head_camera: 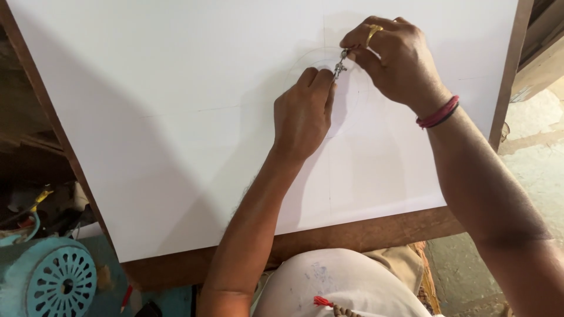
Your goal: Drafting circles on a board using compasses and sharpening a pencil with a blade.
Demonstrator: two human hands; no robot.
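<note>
A large white sheet (176,117) lies on a brown wooden board (376,232). Faint pencil arcs and straight lines cross it near the top middle. My left hand (302,114) rests on the sheet with its fingertips pinched on the lower part of a small metal compass (340,63). My right hand (396,58), with a gold ring and red wrist threads, pinches the top of the same compass from the right. The compass legs are mostly hidden by my fingers.
A turquoise motor housing with a slotted grille (56,282) sits at the lower left, with cluttered tools (35,205) above it. A stone floor (529,158) shows on the right. My white clothing (335,285) is at the bottom.
</note>
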